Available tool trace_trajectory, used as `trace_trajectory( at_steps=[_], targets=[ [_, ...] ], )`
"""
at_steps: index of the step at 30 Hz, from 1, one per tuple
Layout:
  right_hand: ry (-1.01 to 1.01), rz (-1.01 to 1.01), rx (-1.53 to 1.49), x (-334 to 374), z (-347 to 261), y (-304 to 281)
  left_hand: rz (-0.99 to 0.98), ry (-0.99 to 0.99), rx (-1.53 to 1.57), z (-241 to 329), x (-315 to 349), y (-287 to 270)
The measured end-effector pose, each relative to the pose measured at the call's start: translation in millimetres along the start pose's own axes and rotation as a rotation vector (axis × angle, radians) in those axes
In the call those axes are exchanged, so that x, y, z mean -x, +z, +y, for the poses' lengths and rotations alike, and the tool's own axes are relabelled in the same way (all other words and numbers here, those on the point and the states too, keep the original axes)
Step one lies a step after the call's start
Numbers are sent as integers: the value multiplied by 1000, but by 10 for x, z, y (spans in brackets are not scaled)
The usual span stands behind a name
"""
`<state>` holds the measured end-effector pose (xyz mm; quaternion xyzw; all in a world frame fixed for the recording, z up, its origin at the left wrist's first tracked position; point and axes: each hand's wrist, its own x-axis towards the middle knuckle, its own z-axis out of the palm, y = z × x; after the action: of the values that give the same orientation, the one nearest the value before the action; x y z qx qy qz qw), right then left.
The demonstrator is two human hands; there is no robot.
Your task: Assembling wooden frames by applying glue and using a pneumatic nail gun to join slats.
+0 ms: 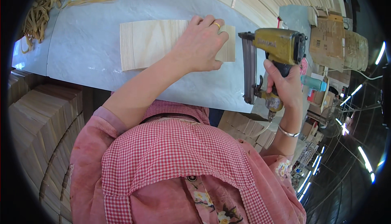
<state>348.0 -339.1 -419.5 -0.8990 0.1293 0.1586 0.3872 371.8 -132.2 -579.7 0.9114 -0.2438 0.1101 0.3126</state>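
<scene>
A pale rectangular wooden piece point(150, 42) lies on the blue-grey marbled tabletop point(87, 49); its left edge looks layered, like thin boards stacked together. My left hand point(201, 42), with a ring on one finger, grips its right part, fingers over the far edge and thumb at the near edge. To the right, my right hand point(287, 83) is wrapped around the handle of a gold-and-black air nail gun point(277, 40). The gun's nose points left, apart from the wood, and its long magazine hangs down on the near side.
Tan bands point(38, 20) are heaped at the far left. Long pale wooden strips point(260, 0) line the table's far side. Stacked boards point(40, 122) stand below the table at left. Cardboard boxes point(326, 40) and a teal-capped bottle point(313, 82) are at right.
</scene>
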Motion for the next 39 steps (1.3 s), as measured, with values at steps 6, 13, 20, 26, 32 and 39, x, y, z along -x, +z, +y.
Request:
trace_trajectory(
  at_steps=[6, 13, 20, 26, 32, 39],
  targets=[
    [19, -25, 71, -196, -39, -9, -40, -13, 10, 16, -9, -10],
    [33, -48, 120, -287, -63, -7, -45, -21, 13, 12, -7, -22],
    [26, -136, 135, -430, -112, -118, -21, -16, 12, -14, -1, 20],
    [15, -207, 146, -655, -12, -342, -117, -56, 41, 38, -44, -61],
    [-93, -91, 91, -326, 18, -176, 9, -3, 106, -99, 160, -269],
    [-52, -16, 33, 277, 417, -177, -190, -131, -272, -612, 1057, -1281]
  ],
)
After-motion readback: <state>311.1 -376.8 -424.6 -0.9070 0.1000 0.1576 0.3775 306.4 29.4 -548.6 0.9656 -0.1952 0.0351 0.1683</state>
